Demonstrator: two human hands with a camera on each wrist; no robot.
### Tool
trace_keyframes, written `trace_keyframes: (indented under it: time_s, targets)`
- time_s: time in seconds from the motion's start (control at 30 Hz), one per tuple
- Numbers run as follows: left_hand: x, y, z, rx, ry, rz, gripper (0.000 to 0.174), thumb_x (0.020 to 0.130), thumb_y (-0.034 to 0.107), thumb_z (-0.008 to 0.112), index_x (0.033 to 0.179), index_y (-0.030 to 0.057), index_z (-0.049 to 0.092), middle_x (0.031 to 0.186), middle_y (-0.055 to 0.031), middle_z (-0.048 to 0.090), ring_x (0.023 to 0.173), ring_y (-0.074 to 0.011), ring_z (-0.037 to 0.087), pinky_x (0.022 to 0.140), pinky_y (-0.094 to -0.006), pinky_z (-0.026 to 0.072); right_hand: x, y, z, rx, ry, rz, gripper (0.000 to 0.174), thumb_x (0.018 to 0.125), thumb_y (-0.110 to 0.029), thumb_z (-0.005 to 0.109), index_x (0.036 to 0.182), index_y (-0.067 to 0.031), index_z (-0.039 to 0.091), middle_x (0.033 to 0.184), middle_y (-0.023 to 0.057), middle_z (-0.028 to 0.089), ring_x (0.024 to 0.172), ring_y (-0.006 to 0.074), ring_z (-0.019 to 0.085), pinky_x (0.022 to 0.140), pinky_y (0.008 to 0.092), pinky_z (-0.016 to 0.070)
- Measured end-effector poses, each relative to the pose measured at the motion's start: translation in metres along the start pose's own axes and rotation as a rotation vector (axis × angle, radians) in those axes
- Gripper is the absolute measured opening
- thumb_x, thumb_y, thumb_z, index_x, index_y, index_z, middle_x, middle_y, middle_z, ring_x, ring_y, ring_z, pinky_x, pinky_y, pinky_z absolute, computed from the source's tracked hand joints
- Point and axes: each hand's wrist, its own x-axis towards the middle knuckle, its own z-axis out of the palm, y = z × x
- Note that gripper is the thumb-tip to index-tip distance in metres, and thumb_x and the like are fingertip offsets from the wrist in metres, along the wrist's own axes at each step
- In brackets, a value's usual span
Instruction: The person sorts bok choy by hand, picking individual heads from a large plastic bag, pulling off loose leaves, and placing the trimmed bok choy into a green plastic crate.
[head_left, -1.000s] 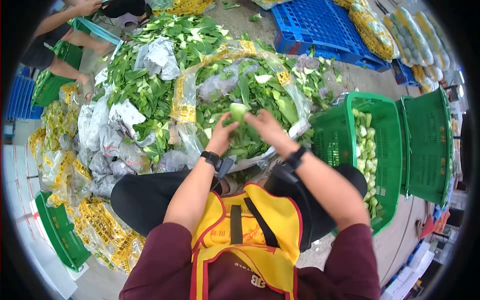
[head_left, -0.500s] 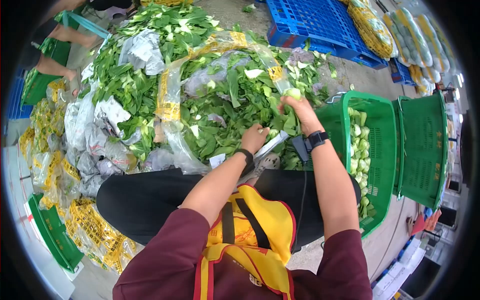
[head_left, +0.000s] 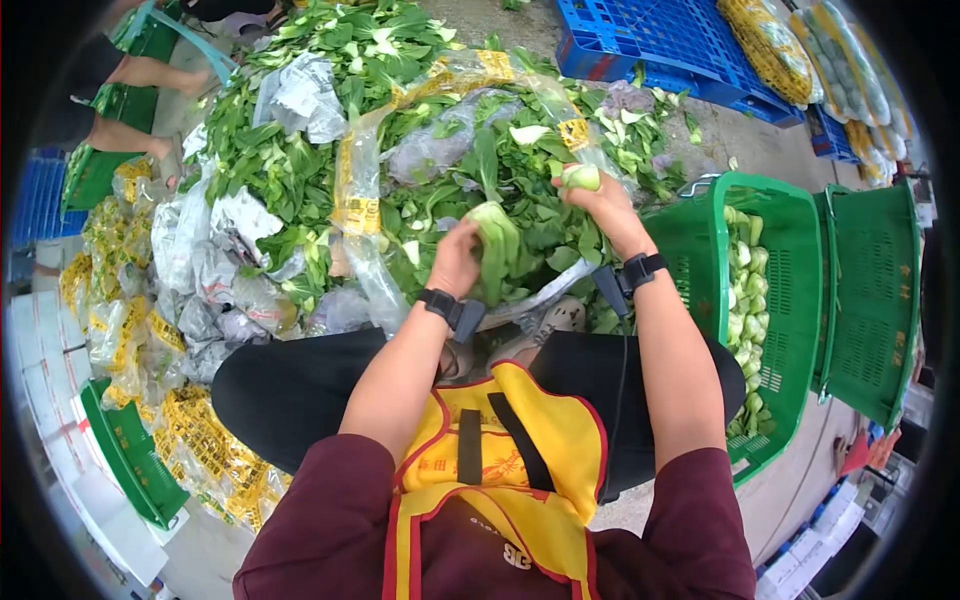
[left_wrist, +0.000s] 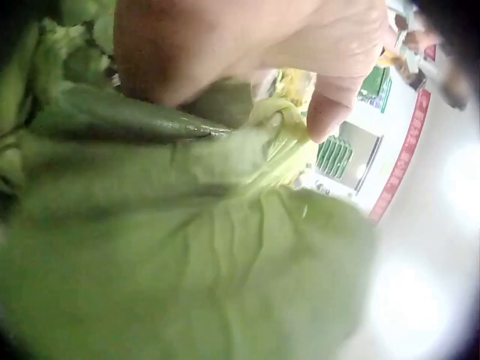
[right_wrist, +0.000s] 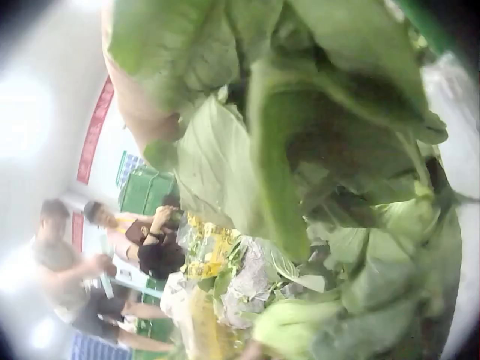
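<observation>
In the head view my left hand (head_left: 456,262) grips a head of leafy greens (head_left: 497,245) by its side, its pale base up and leaves hanging down. My right hand (head_left: 606,208) holds another head of greens (head_left: 580,178) near the right rim of the clear plastic bag (head_left: 362,180). Loose leaves (head_left: 487,160) fill the bag beneath both hands. Broad leaves (left_wrist: 187,262) cover much of the left wrist view, with the left hand (left_wrist: 255,45) above them. Large leaves (right_wrist: 217,157) hide most of the right hand (right_wrist: 142,112) in the right wrist view.
A green crate (head_left: 790,330) holding rows of greens stands at the right, more green crates (head_left: 870,300) beyond it. A blue pallet (head_left: 670,45) lies at the back. Leaves and plastic bags (head_left: 215,270) spread leftward. Other people (right_wrist: 67,270) sit nearby.
My left hand has lifted a head of greens from low in the bag since half a second ago. My right hand still holds its head of greens near the bag's right rim.
</observation>
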Motion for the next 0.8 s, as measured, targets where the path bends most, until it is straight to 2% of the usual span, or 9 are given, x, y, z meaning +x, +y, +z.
trace_keyframes:
  time_s: [0.17, 0.33, 0.4, 0.43, 0.47, 0.53, 0.63, 0.73, 0.8]
  targets:
    - [-0.017, 0.051, 0.057, 0.103, -0.154, 0.169, 0.053, 0.097, 0.026, 0.038, 0.139, -0.0043, 0.046, 0.138, -0.0149, 0.054, 0.127, -0.0257, 0.049, 0.110, -0.0380, 0.0351, 0.000, -0.019, 0.037, 0.160, -0.125, -0.129, 0.052, 0.084, -0.016, 0.071, 0.128, 0.0054, 0.054, 0.113, 0.0052, 0.068, 0.104, 0.0112, 0.061, 0.093, 0.0265, 0.0461]
    - [-0.014, 0.047, 0.098, -0.025, -0.244, 0.210, 0.045, 0.104, 0.023, 0.029, 0.137, -0.0021, 0.046, 0.134, -0.0150, 0.054, 0.124, -0.0256, 0.052, 0.108, -0.0382, 0.0384, -0.006, -0.016, 0.038, 0.299, -0.091, 0.013, 0.035, 0.080, -0.011, 0.076, 0.112, -0.0023, 0.065, 0.103, 0.0020, 0.068, 0.090, 0.0110, 0.062, 0.083, 0.0283, 0.0492]
    - [0.007, 0.041, 0.073, 0.088, -0.036, 0.350, 0.032, 0.102, 0.018, 0.033, 0.119, 0.0021, 0.055, 0.121, -0.0146, 0.059, 0.114, -0.0231, 0.056, 0.101, -0.0391, 0.0452, -0.024, -0.046, 0.005, 0.401, -0.017, -0.008, 0.031, 0.080, -0.014, 0.076, 0.108, -0.0049, 0.066, 0.101, 0.0020, 0.069, 0.090, 0.0130, 0.063, 0.082, 0.0287, 0.0493]
    - [0.020, 0.036, 0.055, 0.056, 0.088, 0.396, 0.020, 0.100, 0.015, 0.037, 0.100, 0.0063, 0.056, 0.094, -0.0120, 0.062, 0.085, -0.0212, 0.062, 0.077, -0.0369, 0.0542, -0.039, -0.069, -0.012, 0.394, 0.051, 0.058, 0.031, 0.081, -0.017, 0.076, 0.109, -0.0057, 0.066, 0.100, 0.0027, 0.069, 0.090, 0.0147, 0.064, 0.082, 0.0300, 0.0502]
    - [0.027, 0.026, 0.042, 0.050, 0.085, 0.399, 0.020, 0.100, 0.015, 0.037, 0.100, 0.0063, 0.056, 0.094, -0.0120, 0.062, 0.085, -0.0212, 0.062, 0.077, -0.0369, 0.0542, -0.048, -0.089, -0.030, 0.381, 0.115, 0.110, 0.032, 0.083, -0.019, 0.075, 0.110, -0.0065, 0.065, 0.100, 0.0033, 0.070, 0.090, 0.0163, 0.065, 0.081, 0.0312, 0.0511]
    - [0.031, 0.008, 0.027, 0.412, 0.142, 0.132, 0.016, 0.098, 0.015, 0.043, 0.096, 0.0055, 0.056, 0.068, -0.0083, 0.057, 0.057, -0.0190, 0.056, 0.050, -0.0343, 0.0482, -0.058, -0.097, -0.068, 0.578, 0.183, 0.083, 0.035, 0.086, -0.022, 0.072, 0.115, -0.0046, 0.064, 0.103, 0.0075, 0.071, 0.090, 0.0202, 0.068, 0.081, 0.0342, 0.0551]
    - [0.030, -0.050, 0.032, 0.696, 0.147, -0.067, 0.024, 0.097, 0.025, 0.052, 0.088, 0.0043, 0.059, 0.056, -0.0045, 0.053, 0.041, -0.0156, 0.050, 0.035, -0.0313, 0.0377, -0.085, -0.112, -0.102, 0.780, 0.089, 0.089, 0.040, 0.088, -0.020, 0.069, 0.120, 0.0026, 0.060, 0.106, 0.0144, 0.071, 0.088, 0.0236, 0.071, 0.080, 0.0364, 0.0593]
    - [0.031, -0.099, 0.030, 1.178, 0.163, 0.071, 0.024, 0.092, 0.020, 0.057, 0.088, -0.0035, 0.063, 0.067, -0.0162, 0.064, 0.051, -0.0301, 0.060, 0.055, -0.0422, 0.0506, -0.087, -0.074, -0.117, 0.824, 0.165, 0.031, 0.046, 0.089, -0.026, 0.067, 0.126, 0.0000, 0.057, 0.107, 0.0142, 0.070, 0.092, 0.0255, 0.070, 0.083, 0.0412, 0.0594]
    - [0.033, -0.142, 0.012, 1.497, 0.130, 0.550, 0.022, 0.082, 0.012, 0.062, 0.093, -0.0063, 0.065, 0.085, -0.0254, 0.064, 0.080, -0.0432, 0.063, 0.079, -0.0471, 0.0509, -0.089, -0.074, -0.113, 0.849, 0.203, 0.059, 0.045, 0.090, -0.025, 0.066, 0.126, 0.0008, 0.057, 0.107, 0.0154, 0.070, 0.090, 0.0261, 0.071, 0.083, 0.0412, 0.0596]
